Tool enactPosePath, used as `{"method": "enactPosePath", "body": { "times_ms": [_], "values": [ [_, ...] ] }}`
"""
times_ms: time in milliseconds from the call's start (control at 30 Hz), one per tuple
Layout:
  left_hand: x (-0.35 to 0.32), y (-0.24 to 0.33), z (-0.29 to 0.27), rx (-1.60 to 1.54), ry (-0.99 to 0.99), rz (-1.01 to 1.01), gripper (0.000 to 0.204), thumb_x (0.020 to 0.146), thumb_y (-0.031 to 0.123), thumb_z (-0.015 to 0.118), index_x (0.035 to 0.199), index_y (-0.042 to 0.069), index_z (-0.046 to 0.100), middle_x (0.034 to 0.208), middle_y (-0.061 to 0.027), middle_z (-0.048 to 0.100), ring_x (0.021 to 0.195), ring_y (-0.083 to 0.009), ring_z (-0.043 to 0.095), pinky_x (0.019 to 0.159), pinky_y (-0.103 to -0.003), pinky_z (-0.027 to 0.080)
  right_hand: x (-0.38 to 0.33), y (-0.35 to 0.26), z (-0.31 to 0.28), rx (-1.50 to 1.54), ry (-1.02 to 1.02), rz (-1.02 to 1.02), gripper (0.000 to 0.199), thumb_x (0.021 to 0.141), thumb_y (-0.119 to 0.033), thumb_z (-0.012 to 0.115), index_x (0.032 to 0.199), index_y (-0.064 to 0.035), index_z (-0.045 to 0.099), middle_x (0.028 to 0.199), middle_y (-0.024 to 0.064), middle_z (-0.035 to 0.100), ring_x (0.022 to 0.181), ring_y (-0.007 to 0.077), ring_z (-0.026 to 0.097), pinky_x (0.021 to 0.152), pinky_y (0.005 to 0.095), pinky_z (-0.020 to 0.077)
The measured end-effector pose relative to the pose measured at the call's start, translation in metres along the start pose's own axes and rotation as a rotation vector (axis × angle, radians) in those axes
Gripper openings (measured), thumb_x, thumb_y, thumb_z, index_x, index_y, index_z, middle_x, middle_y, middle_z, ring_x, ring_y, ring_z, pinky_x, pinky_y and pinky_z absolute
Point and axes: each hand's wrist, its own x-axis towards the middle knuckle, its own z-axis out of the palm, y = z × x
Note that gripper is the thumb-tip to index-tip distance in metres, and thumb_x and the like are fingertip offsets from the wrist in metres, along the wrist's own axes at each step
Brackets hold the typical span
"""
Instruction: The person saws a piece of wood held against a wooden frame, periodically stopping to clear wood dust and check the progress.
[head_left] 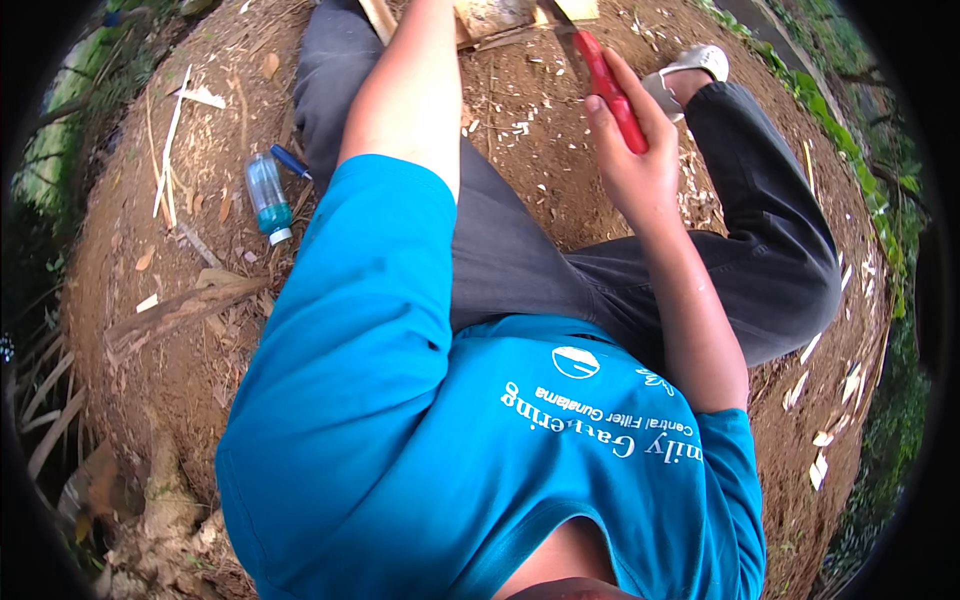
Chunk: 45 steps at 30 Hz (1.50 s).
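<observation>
My right hand (645, 150) is closed around the red handle (612, 95) of a knife, with the thumb lying along it. Its dark blade (563, 22) points up and to the left, past a piece of wood (495, 15) at the top edge. Whether the blade touches the wood, I cannot tell. My left forearm (410, 90) stretches forward beyond the top of the picture, so my left hand is out of sight. Pale wood chips (520, 128) lie scattered on the soil between my legs.
My legs in dark trousers (530, 240) are spread on bare soil. To the left lie a clear bottle with blue-green liquid (268, 198), a blue pen-like object (291, 161), thin wood strips (170, 150) and a thick branch (185, 315). Green plants (830, 110) edge the ground on the right.
</observation>
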Motion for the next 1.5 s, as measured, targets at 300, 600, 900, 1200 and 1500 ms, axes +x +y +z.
{"method": "enactPosePath", "body": {
  "times_ms": [300, 600, 900, 1200, 1500],
  "values": [
    [-0.033, 0.007, 0.003, 0.723, -0.147, -0.023, 0.078, 0.094, 0.062, 0.055, 0.148, 0.007, 0.044, 0.124, -0.0267, 0.069, 0.116, -0.042, 0.067, 0.098, -0.052, 0.052, 0.028, 0.009, 0.013, -0.059, 0.01, 0.007, 0.054, 0.097, -0.02, 0.068, 0.146, -0.0023, 0.056, 0.129, 0.0189, 0.07, 0.117, 0.0221, 0.068, 0.102, 0.034, 0.0504],
    [-0.031, 0.029, -0.005, 0.799, -0.508, -0.194, 0.124, 0.084, 0.095, 0.031, 0.165, 0.004, 0.01, 0.157, -0.0328, 0.04, 0.149, -0.0441, 0.036, 0.124, -0.045, 0.028, 0.001, 0.046, 0.03, -0.117, -0.115, -0.208, 0.078, 0.094, -0.022, 0.073, 0.16, -0.0052, 0.035, 0.148, 0.0216, 0.057, 0.136, 0.025, 0.056, 0.11, 0.0383, 0.0445],
    [-0.05, 0.052, 0.008, 0.635, -0.436, -0.171, 0.125, 0.07, 0.083, 0.072, 0.161, 0.007, 0.031, 0.158, -0.0269, 0.042, 0.146, -0.0395, 0.041, 0.12, -0.043, 0.036, 0.001, 0.025, 0.021, -0.246, -0.184, 0.006, 0.068, 0.091, -0.019, 0.074, 0.153, -0.0094, 0.049, 0.112, 0.0178, 0.072, 0.098, 0.0255, 0.073, 0.09, 0.0365, 0.0549],
    [-0.034, 0.021, 0.025, 0.987, -0.336, -0.173, 0.141, 0.065, 0.086, 0.064, 0.167, 0.015, -0.003, 0.169, -0.015, 0.029, 0.155, -0.0376, 0.028, 0.125, -0.063, 0.008, 0.015, 0.021, 0.001, -0.331, -0.414, -0.006, 0.06, 0.094, -0.024, 0.075, 0.148, -0.0067, 0.056, 0.095, 0.0109, 0.074, 0.088, 0.0143, 0.07, 0.082, 0.0319, 0.0546],
    [-0.041, 0.028, 0.018, 1.051, -0.367, -0.119, 0.134, 0.071, 0.085, 0.065, 0.168, 0.015, 0.004, 0.161, -0.017, 0.043, 0.151, -0.0405, 0.036, 0.124, -0.062, 0.009, 0.014, -0.005, 0.015, -0.244, -0.581, 0.021, 0.031, 0.101, -0.019, 0.067, 0.126, -0.0018, 0.07, 0.1, 0.0111, 0.077, 0.098, 0.0145, 0.071, 0.088, 0.0313, 0.0529]
  ]
}}
